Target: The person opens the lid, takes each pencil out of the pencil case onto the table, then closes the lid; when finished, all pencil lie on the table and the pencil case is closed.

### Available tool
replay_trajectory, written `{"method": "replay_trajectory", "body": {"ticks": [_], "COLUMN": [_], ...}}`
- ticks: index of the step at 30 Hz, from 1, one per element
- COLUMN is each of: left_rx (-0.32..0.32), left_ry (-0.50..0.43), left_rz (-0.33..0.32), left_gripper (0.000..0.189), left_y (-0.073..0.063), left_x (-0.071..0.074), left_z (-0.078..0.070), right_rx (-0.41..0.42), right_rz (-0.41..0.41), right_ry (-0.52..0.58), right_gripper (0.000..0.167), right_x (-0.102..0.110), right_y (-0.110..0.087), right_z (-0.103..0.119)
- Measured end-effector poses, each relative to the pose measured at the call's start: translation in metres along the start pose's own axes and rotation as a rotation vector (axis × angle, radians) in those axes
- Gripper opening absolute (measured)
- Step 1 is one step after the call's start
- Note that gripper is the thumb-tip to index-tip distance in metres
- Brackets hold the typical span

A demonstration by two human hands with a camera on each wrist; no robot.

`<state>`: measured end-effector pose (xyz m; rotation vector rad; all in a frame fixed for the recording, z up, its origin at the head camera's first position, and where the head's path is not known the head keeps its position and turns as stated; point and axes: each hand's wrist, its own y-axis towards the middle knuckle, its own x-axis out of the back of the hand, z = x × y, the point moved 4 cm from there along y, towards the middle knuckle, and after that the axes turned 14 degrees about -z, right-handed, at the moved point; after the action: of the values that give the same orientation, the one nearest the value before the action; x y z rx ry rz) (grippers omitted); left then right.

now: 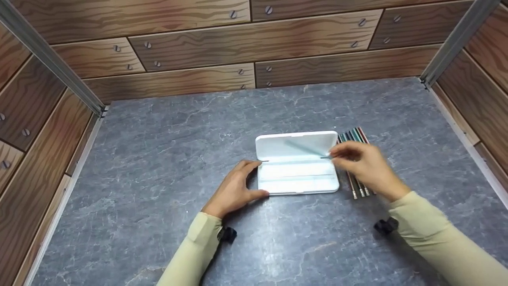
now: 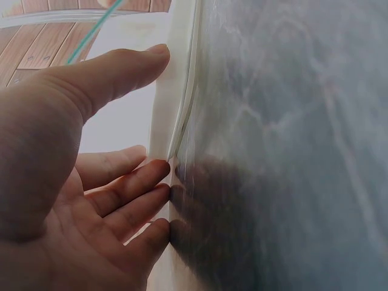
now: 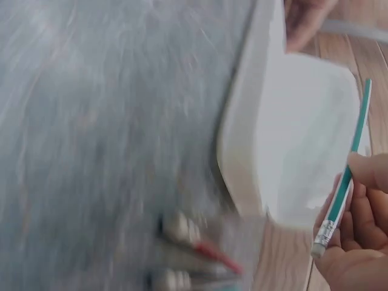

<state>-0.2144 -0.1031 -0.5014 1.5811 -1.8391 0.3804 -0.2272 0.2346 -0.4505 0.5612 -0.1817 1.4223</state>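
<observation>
A white pencil case [image 1: 297, 192] lies on the table with its lid [image 1: 278, 147] raised. No pencil can be made out in its lower half. My left hand [image 1: 237, 188] rests against the case's left end, thumb at the near corner and fingers farther back; the left wrist view shows these fingers [image 2: 130, 182] fairly loose along the edge. Above the case's right end, my right hand [image 1: 367, 165] pinches a teal pencil [image 3: 341, 194] between thumb and fingers. Its eraser end points back toward the palm. In the head view this pencil is blurred, slanting across the lid.
Several pencils [image 1: 354, 188] lie side by side right of the case, partly under my right hand, eraser ends toward me. The grey marbled table [image 1: 178, 159] is walled by wood-patterned panels [image 1: 198, 51]. Metal posts [image 1: 59, 63] stand at the back corners.
</observation>
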Motion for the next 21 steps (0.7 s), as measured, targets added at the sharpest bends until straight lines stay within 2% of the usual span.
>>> {"method": "replay_trajectory", "body": {"ticks": [6, 9, 11, 15, 21], "left_rx": [0.012, 0.010, 0.011, 0.019, 0.015], "left_ry": [0.006, 0.005, 0.008, 0.012, 0.011], "left_rz": [0.007, 0.005, 0.003, 0.006, 0.004], "left_gripper": [0.087, 0.087, 0.087, 0.087, 0.087], "left_y": [0.000, 0.000, 0.000, 0.000, 0.000], "left_x": [0.000, 0.000, 0.001, 0.001, 0.000], "left_z": [-0.001, 0.000, 0.000, 0.000, -0.001], "right_rx": [-0.081, -0.142, -0.182, -0.255, -0.340], "right_rz": [-0.241, -0.319, -0.340, -0.333, -0.328], "right_ry": [0.076, 0.051, 0.007, -0.086, -0.229], "right_gripper": [0.025, 0.022, 0.021, 0.026, 0.034], "right_x": [0.049, 0.070, 0.080, 0.091, 0.100], "right_y": [0.006, 0.007, 0.007, 0.003, 0.000], "right_z": [-0.023, -0.040, -0.051, -0.068, -0.080]}}
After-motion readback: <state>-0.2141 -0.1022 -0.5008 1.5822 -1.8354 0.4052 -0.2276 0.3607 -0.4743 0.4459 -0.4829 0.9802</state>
